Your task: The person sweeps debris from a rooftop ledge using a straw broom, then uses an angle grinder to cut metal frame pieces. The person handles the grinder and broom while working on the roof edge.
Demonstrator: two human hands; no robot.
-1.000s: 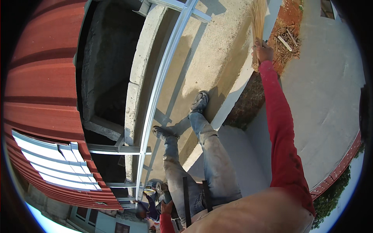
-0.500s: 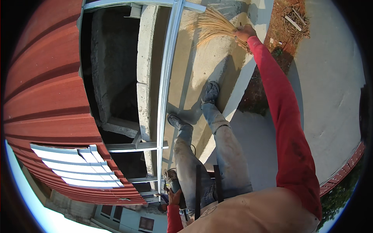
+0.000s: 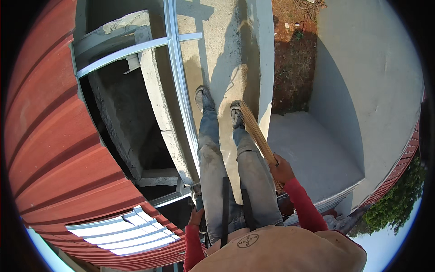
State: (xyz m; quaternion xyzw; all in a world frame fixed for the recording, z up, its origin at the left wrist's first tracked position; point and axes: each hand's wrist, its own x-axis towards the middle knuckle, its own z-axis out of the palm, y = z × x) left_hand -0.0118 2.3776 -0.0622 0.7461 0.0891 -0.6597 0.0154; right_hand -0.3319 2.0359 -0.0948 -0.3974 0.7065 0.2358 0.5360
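Note:
My right hand (image 3: 281,168) grips a straw broom (image 3: 256,133) beside my right thigh; its bristles slant up toward my right foot (image 3: 236,116). My left hand (image 3: 195,216), low beside my left thigh, is closed on a power tool (image 3: 199,201) with a teal body, mostly hidden by my leg. My left foot (image 3: 204,97) is on the narrow concrete ledge (image 3: 226,54), next to a silver metal channel (image 3: 176,68).
Red corrugated roofing (image 3: 50,127) with white translucent panels (image 3: 122,229) lies left, beside a dark opening (image 3: 122,109) framed by concrete beams (image 3: 158,113). Right of the ledge are a lower grey surface (image 3: 312,154), red soil (image 3: 292,59) and a grey wall (image 3: 371,68).
My right hand has drawn the broom from far ahead back down beside my leg. My feet and the view have shifted along the ledge. The left hand still holds the tool.

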